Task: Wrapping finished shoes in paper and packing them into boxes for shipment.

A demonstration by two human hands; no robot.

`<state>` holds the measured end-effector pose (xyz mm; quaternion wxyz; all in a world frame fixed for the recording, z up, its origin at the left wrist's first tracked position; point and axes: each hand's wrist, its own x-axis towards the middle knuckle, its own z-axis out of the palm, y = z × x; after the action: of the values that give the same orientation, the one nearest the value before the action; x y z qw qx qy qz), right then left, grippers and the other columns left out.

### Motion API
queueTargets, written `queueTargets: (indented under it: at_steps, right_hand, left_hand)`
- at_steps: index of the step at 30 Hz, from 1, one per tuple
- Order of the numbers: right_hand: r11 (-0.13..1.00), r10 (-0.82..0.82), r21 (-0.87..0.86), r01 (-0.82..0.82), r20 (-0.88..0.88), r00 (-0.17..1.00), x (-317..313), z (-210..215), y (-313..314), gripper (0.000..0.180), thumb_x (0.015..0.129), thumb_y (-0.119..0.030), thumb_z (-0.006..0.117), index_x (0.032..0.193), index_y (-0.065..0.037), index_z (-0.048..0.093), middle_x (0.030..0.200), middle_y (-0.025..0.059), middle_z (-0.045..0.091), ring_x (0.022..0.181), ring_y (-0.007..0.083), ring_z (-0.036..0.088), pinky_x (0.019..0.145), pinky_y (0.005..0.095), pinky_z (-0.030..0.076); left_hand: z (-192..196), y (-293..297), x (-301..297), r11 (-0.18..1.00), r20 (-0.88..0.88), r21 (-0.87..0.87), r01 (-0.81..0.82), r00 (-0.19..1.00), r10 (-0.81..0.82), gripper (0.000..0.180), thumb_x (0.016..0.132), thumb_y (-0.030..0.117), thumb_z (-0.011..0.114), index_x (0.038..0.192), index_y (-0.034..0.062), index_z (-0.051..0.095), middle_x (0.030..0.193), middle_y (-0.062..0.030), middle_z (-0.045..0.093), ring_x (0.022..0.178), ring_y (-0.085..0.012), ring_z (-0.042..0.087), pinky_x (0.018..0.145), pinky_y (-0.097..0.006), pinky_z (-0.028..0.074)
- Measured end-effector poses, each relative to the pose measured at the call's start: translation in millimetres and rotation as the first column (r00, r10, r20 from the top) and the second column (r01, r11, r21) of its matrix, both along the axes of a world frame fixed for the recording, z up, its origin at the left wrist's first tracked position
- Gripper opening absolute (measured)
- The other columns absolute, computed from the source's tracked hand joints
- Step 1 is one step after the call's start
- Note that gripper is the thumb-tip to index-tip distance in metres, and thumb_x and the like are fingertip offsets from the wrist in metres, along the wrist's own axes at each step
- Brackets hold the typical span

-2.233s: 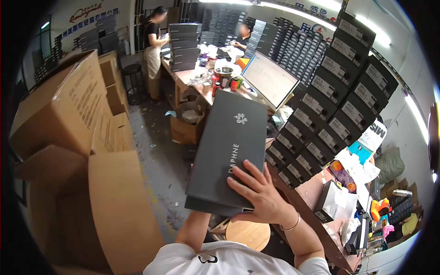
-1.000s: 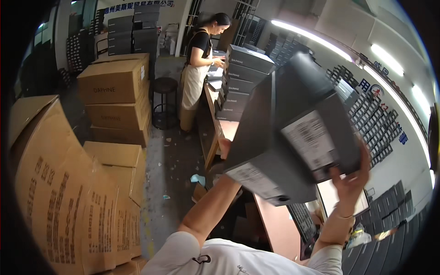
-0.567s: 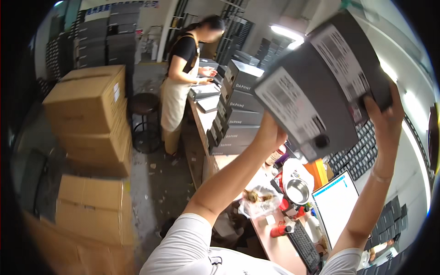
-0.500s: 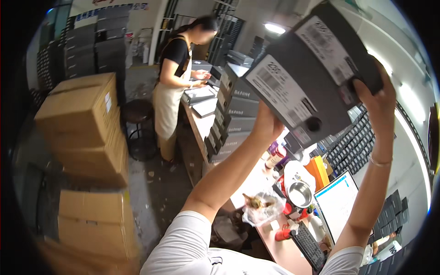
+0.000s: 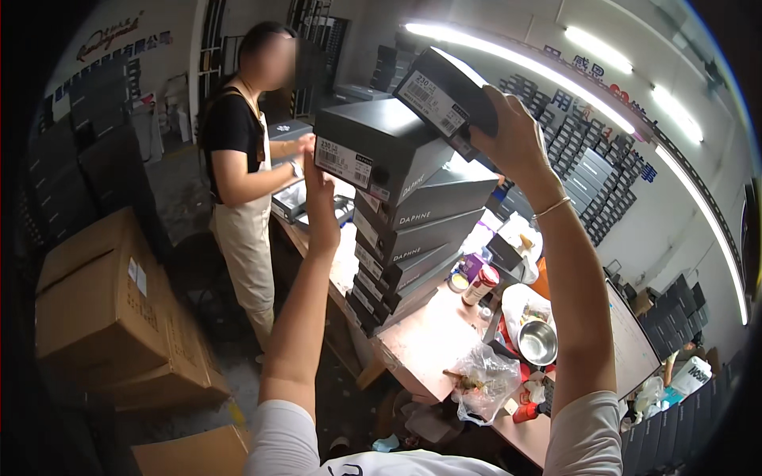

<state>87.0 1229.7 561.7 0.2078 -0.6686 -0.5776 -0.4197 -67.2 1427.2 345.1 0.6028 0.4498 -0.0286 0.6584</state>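
Note:
My right hand (image 5: 516, 135) grips the end of a dark grey shoebox (image 5: 432, 95) with a white label. That box is tilted, its lower edge against or just above another grey shoebox (image 5: 343, 163) that sits askew on top of the stack. At the left end of this second box is my left hand (image 5: 321, 190), its fingers up along the side, holding it. Beneath is the stack of grey shoeboxes (image 5: 432, 208), standing at the table's edge. The far fingers of both hands are hidden by the boxes.
A person in an apron (image 5: 238, 166) stands left of the stack by open boxes. Cartons (image 5: 103, 301) fill the left floor. On the table (image 5: 413, 349) are a red-and-white can (image 5: 481, 284), a metal bowl (image 5: 537, 343), and a plastic bag (image 5: 488, 381). A monitor (image 5: 631, 333) stands at the right.
Both shoeboxes, held up together before, have come down to the stack and separated; one rests on top. My left hand has moved left to its end. The other person's head has lifted.

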Motion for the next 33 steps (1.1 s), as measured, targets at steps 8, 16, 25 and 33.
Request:
queueTargets:
  at_steps: [8, 16, 25, 33]
  right_hand:
    - [0.995, -0.039, -0.081, 0.057, 0.204, 0.978, -22, 16, 19, 0.055, 0.073, -0.019, 0.069, 0.124, -0.008, 0.053, 0.11, 0.0152, 0.059, 0.101, 0.0333, 0.059, 0.084, 0.0435, 0.051]
    - [0.956, 0.142, 0.221, -0.192, 0.226, 0.964, -17, -41, 15, 0.018, 0.074, -0.024, 0.061, 0.084, -0.012, 0.069, 0.097, 0.0109, 0.063, 0.099, 0.0247, 0.058, 0.084, 0.0382, 0.046]
    - [0.884, -0.424, -0.436, 0.169, -0.595, 0.683, -102, -440, -403, 0.041, 0.08, -0.021, 0.064, 0.117, -0.008, 0.051, 0.103, 0.0129, 0.057, 0.095, 0.031, 0.059, 0.079, 0.0426, 0.049]
    - [0.492, -0.631, -0.862, 0.125, -0.452, -0.631, -401, -605, -784, 0.041, 0.075, -0.031, 0.067, 0.109, -0.008, 0.068, 0.109, 0.0165, 0.066, 0.104, 0.0323, 0.062, 0.089, 0.0447, 0.049]
  left_hand:
    - [19, 5, 44, 0.91, -0.174, 0.221, -0.351, 0.904, 0.391, 0.069, 0.092, 0.021, 0.062, 0.148, 0.0068, 0.025, 0.149, -0.0124, 0.027, 0.136, -0.0214, 0.03, 0.111, -0.036, 0.025]
    - [-54, 128, 35, 0.767, -0.263, 0.397, -0.505, 0.738, 0.621, 0.048, 0.091, 0.021, 0.055, 0.132, -0.0007, 0.047, 0.126, -0.0161, 0.053, 0.111, -0.0265, 0.053, 0.095, -0.037, 0.043]
    - [-100, -175, -15, 0.955, -0.224, -0.004, -0.298, 0.931, 0.289, 0.049, 0.095, 0.028, 0.058, 0.131, -0.0005, 0.041, 0.12, -0.0171, 0.052, 0.101, -0.0276, 0.056, 0.082, -0.038, 0.05]
    - [-198, -588, -11, 0.536, -0.767, -0.028, 0.844, 0.326, -0.553, 0.038, 0.096, 0.016, 0.051, 0.131, 0.0015, 0.046, 0.11, -0.0129, 0.06, 0.096, -0.0204, 0.059, 0.086, -0.03, 0.047]
